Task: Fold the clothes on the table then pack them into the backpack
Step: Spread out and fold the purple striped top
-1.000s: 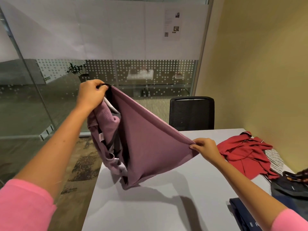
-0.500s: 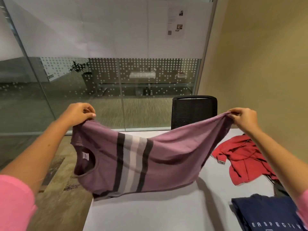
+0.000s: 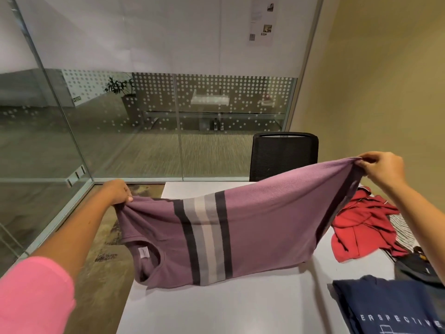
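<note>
A purple T-shirt (image 3: 260, 218) with dark and grey stripes hangs stretched sideways above the white table (image 3: 216, 307), its neck hole at the lower left and its bottom edge touching the tabletop. My left hand (image 3: 118, 192) grips the shoulder end at the left. My right hand (image 3: 382, 168) pinches the hem end, held higher at the right. A crumpled red garment (image 3: 361, 227) lies on the table to the right. A folded navy shirt (image 3: 390, 309) with white lettering sits at the lower right. The backpack cannot be made out for sure.
A black mesh chair (image 3: 284, 155) stands behind the table's far edge. A striped cloth (image 3: 402, 227) and a dark bundle (image 3: 419, 266) lie along the right side by the yellow wall. A glass partition runs along the left and back; the table's left edge drops to the floor.
The bunched shirt has been spread out between my hands. My right hand rose up and to the right, and my left hand dropped lower; the shirt now hangs flat with its stripes showing.
</note>
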